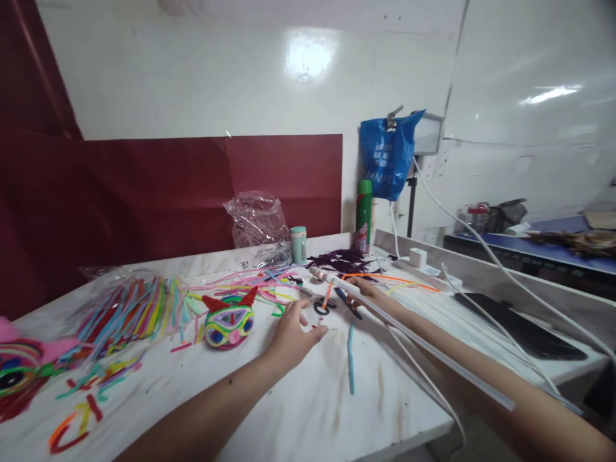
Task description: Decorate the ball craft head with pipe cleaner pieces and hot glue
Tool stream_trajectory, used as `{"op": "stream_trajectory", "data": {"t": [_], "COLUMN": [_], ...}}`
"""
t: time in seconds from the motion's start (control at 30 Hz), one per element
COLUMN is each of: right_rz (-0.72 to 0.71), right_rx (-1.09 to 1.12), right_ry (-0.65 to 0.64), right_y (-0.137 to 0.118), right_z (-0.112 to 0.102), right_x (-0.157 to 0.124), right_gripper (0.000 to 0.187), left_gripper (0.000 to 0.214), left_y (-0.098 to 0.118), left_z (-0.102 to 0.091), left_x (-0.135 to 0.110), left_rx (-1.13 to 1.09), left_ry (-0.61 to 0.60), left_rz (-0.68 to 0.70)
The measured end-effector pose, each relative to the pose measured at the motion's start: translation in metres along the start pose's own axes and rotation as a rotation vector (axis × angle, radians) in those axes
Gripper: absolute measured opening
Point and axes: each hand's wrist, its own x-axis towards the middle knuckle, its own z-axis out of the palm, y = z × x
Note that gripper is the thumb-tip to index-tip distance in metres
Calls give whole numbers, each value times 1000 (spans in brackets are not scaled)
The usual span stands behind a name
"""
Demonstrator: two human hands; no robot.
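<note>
From where I stand, the person's left hand [292, 330] is over the white marbled table [298, 417], thumb and fingers parted with nothing between them. The right hand [362, 292] is bent beside a slim dark-blue tool [347, 304] and a long orange fuzzy strip [402, 280]; I cannot tell whether it grips either. A long whitish rod [433, 354] crosses in front of the right forearm. Black-ringed scissors [321, 309] lie between the hands, a blue fuzzy strip [351, 359] nearer the table's front edge. Left of the left hand sits a rounded multicoloured mask-like face with red horns [230, 326], beside bundled rainbow-coloured fuzzy strips [129, 317].
</note>
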Motion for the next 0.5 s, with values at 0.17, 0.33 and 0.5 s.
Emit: {"op": "stream_trajectory", "data": {"t": [0.17, 0.33, 0.5], "right_rz": [-66, -89, -136], "right_rx": [-162, -280, -444], "right_ry": [3, 44, 143], "right_y": [2, 10, 9], "right_z": [1, -5, -58], "right_x": [-4, -4, -2], "right_gripper": [23, 22, 28], "left_gripper": [24, 22, 29], "left_y": [-6, -4, -6], "left_z": [40, 43, 20], "left_x": [30, 35, 18], "left_rx": [-335, -397, -307], "left_ry": [-89, -149, -198], "left_rz": [-141, -145, -230]}}
